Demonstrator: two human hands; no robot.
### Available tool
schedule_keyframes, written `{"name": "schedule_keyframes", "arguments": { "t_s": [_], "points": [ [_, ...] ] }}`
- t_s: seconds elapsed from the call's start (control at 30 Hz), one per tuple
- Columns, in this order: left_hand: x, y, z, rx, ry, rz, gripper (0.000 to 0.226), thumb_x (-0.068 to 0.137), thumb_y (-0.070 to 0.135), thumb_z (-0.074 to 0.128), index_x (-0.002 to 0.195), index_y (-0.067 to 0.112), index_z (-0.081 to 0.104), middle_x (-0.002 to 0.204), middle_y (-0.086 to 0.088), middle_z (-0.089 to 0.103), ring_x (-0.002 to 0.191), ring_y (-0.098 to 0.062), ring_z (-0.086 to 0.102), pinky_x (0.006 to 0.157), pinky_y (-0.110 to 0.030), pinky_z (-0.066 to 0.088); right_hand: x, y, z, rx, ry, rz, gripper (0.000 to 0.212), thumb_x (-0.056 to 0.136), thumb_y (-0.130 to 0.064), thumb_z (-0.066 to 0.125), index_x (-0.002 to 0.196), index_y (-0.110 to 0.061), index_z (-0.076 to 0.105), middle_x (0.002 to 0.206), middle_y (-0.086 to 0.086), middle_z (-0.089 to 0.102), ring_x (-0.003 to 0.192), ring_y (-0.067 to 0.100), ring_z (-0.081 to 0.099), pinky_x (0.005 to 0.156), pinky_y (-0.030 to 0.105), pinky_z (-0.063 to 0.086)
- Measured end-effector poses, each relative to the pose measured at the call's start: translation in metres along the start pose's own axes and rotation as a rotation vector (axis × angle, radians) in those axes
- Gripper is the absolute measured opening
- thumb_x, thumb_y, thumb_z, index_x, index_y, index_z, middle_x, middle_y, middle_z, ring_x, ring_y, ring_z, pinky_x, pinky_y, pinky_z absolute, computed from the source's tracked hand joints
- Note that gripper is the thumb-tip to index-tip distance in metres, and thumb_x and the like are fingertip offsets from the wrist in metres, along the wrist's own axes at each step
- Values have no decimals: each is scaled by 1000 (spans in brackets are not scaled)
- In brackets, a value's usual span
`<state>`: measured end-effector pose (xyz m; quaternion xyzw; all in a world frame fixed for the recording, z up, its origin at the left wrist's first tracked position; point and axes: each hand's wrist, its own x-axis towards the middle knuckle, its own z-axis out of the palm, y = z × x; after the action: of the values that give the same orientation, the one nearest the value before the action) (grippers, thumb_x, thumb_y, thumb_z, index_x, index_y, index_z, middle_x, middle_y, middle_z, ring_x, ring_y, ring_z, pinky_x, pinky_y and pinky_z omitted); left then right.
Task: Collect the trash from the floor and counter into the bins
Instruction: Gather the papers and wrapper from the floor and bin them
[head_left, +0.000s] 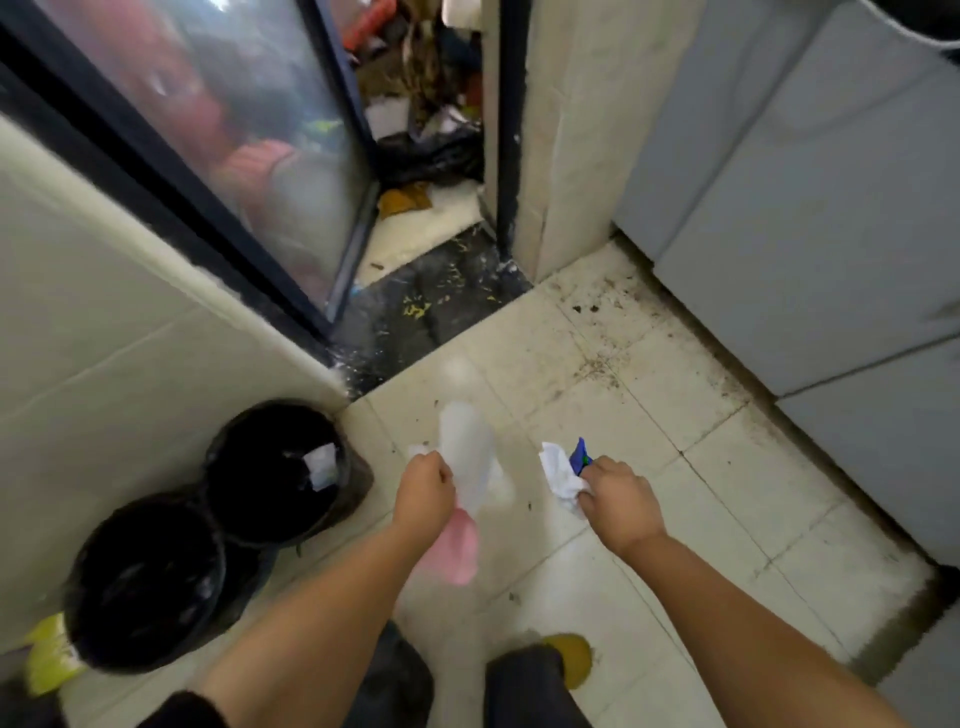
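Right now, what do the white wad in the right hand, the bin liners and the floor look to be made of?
White wad in the right hand: likely tissue or paper, matte, with soft crumpled folds. Bin liners: thin black plastic film, glossy, wrinkled, with highlights. Floor: pale glazed tile, probably ceramic, with straight grout lines and a faint sheen, soiled with dark specks.

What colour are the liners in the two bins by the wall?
Black, both the nearer bin and the farther bin; seen in the head view, the only one.
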<state>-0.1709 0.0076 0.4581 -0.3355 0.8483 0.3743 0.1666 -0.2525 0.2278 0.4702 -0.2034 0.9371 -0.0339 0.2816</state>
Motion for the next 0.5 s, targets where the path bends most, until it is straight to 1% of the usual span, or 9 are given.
{"name": "schedule_keyframes", "arguments": {
  "t_s": [0.1,0.17,0.23,0.3,0.4,0.5],
  "points": [
    [-8,-57,-39,-56,39,-94,40,82,-7,43,53,19,34,72,-9,48,69,-24,47,59,-29,34,10,-61,5,-50,-14,-66,22,93,-18,45,108,-8,58,118,8,57,109,27,53,72,29,27],
    [-10,-102,-64,-85,65,-168,37,82,-8,44,55,16,36,73,-11,51,71,-24,49,60,-31,36,17,-108,15,-71,-40,-92,21,93,-17,46,106,-6,58,116,10,58,107,29,53,71,30,27],
    [-10,-147,-89,-115,64,-217,33,84,-7,43,58,12,38,70,-9,48,69,-23,48,56,-30,35,26,-156,30,-59,-56,-88,19,92,-16,47,104,-5,58,114,10,58,106,29,52,70,31,29],
    [-9,-191,-118,-131,55,-251,28,85,-7,42,62,10,39,69,-8,45,66,-21,45,57,-29,35,31,-208,48,7,-94,-87,19,92,-14,47,103,-3,58,114,12,57,105,30,52,68,30,32],
    [3,-248,-158,-124,51,-290,35,88,-3,42,58,13,32,63,-2,40,61,-16,39,53,-24,32,41,-287,73,106,-147,-149,18,91,-13,46,101,-2,57,114,14,55,101,31,55,65,30,34],
    [28,-285,-179,-119,35,-318,34,90,1,44,60,16,35,62,2,41,69,-19,45,51,-20,33,53,-350,93,181,-155,-218,19,92,-11,46,106,-3,54,116,15,52,98,34,56,65,32,35]
  ]
}}
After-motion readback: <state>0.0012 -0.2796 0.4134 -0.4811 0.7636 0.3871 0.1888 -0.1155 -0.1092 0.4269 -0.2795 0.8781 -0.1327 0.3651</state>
